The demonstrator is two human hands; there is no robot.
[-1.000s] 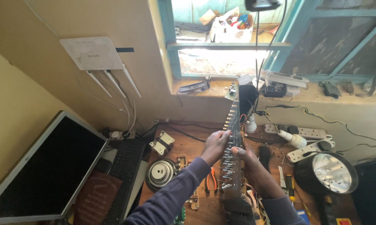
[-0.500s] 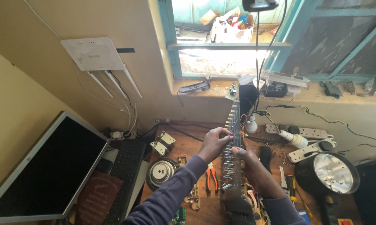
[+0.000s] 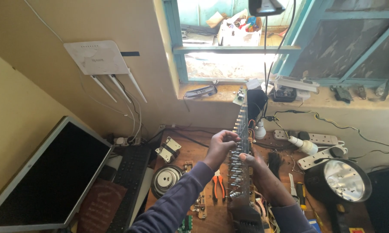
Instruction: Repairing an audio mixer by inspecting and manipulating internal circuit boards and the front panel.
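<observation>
Basically both hands meet at lower centre of the frame on a long narrow circuit board (image 3: 242,142) held on edge, running from bottom centre up toward the window sill, its near stretch lined with a row of metal knob shafts (image 3: 234,172). Left hand (image 3: 220,146), in a dark purple sleeve, is curled with fingertips pinched on the board's left edge near mid-length. Right hand (image 3: 258,169) wraps the board from the right, fingers pressed together behind it, thumb across the shaft side; exactly what the fingertips touch on the far side cannot be told. Board is off the bench, tilted slightly, top end reaching a small green board (image 3: 239,96) at the sill. Below the hands on the wooden bench (image 3: 190,149): orange-handled pliers (image 3: 219,184), a round speaker (image 3: 165,180) lower left of centre, a small metal bracket part (image 3: 168,149) above it. Left side of frame: a dark flat monitor (image 3: 43,177) leaning, a black keyboard (image 3: 129,179) beside it. Upper left on the wall: a white router (image 3: 96,57) with antennas hanging down. Right side: a big round lamp (image 3: 343,177) with reflector, white power strips (image 3: 319,139) near the wall, a white bulb (image 3: 260,129) just right of the board. Blue-framed window (image 3: 229,47) at top centre, clutter on the ledge.
</observation>
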